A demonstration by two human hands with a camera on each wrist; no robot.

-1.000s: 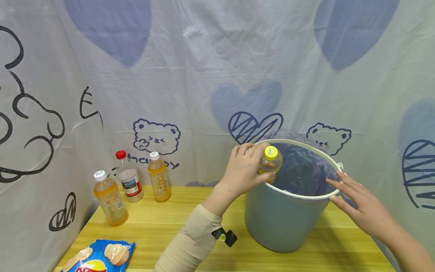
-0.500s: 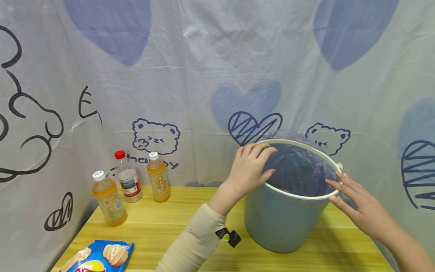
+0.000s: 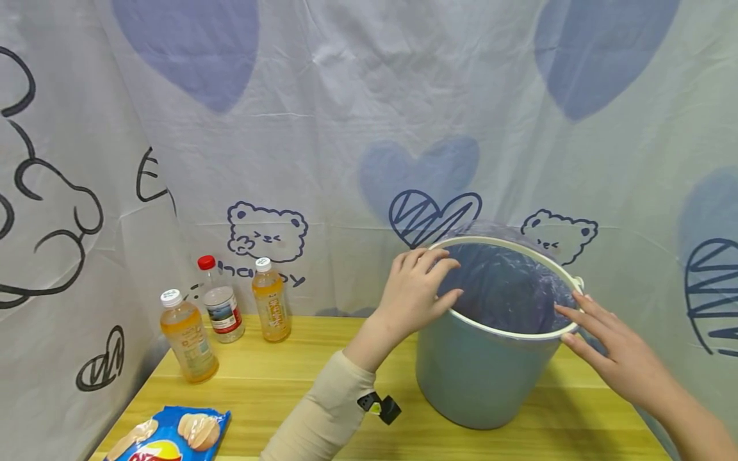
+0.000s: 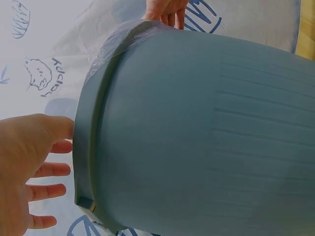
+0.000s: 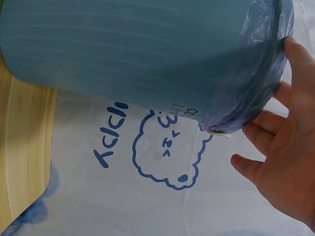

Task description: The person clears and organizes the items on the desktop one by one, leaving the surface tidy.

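Note:
A blue-grey trash can (image 3: 484, 378) with a white rim stands on the table, lined with a thin purple plastic bag (image 3: 542, 288). Over its left rim hovers my left hand (image 3: 412, 288), empty, its fingers spread and loosely bent; the left wrist view shows this hand (image 4: 24, 167) with the fingertips right at the rim. My right hand (image 3: 617, 352) touches the right rim with fingers extended, the index finger reaching over the inner side. From the right wrist view, the right hand (image 5: 285, 132) rests against the bag-covered edge, thumb and fingers apart.
Left on the wooden table (image 3: 323, 358) stand two orange-drink bottles (image 3: 189, 342) (image 3: 271, 304) and a clear red-capped bottle (image 3: 221, 307). A blue chip bag (image 3: 173, 435) lies at the front left. A printed curtain (image 3: 346, 128) hangs behind.
One second ago my left hand held a yellow-capped bottle over the trash can; it has let go and the bottle is out of sight. My right hand stays at the rim.

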